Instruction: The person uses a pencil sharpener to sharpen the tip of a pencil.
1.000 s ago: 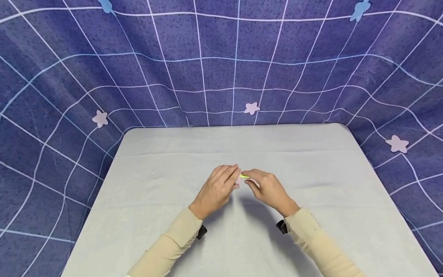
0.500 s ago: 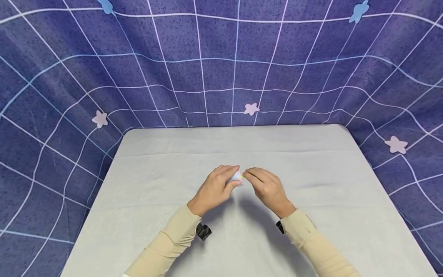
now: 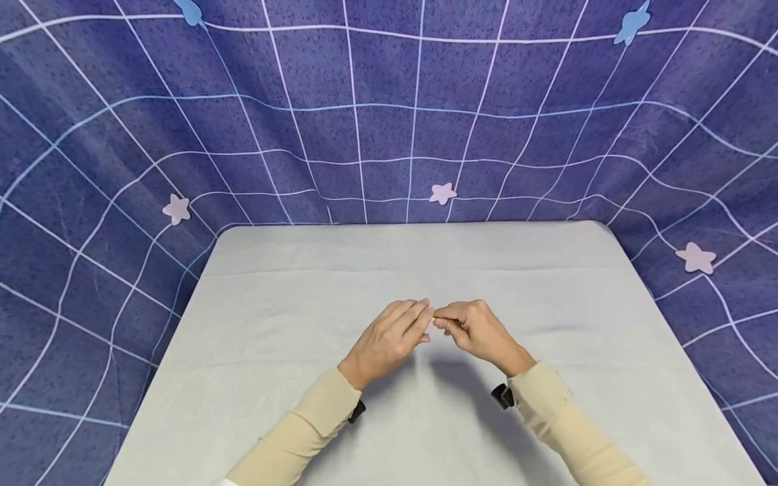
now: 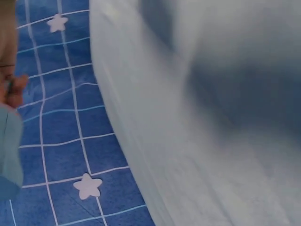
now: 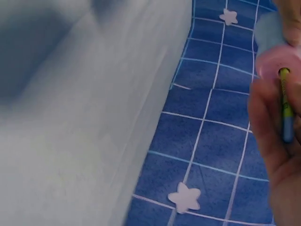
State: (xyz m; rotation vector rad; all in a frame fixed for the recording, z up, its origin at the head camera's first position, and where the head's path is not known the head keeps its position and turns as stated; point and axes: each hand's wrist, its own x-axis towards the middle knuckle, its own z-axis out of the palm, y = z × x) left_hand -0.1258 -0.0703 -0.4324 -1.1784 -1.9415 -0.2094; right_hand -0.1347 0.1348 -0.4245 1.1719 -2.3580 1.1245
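My left hand (image 3: 389, 341) is curled round a pencil sharpener, which it hides in the head view. In the right wrist view the pencil sharpener (image 5: 269, 63) shows a pink end with a hole and a light blue body. A yellow-green pencil (image 5: 286, 106) with a blue end stands with its tip in that hole. My right hand (image 3: 483, 331) pinches the pencil between thumb and fingers, close beside the left fingertips. The left wrist view shows the light blue sharpener body (image 4: 9, 155) at its left edge.
Both hands are above a table covered by a pale cloth (image 3: 304, 283). A blue-purple grid-patterned curtain (image 3: 389, 128) with star shapes surrounds its back and sides. Each wrist carries a small black camera, such as the right wrist camera (image 3: 502, 396).
The left hand has turned over the sharpener, hiding the body visible half a second ago. The right hand has rolled so its thumb shows again. Both hands have shifted slightly right and nearer.
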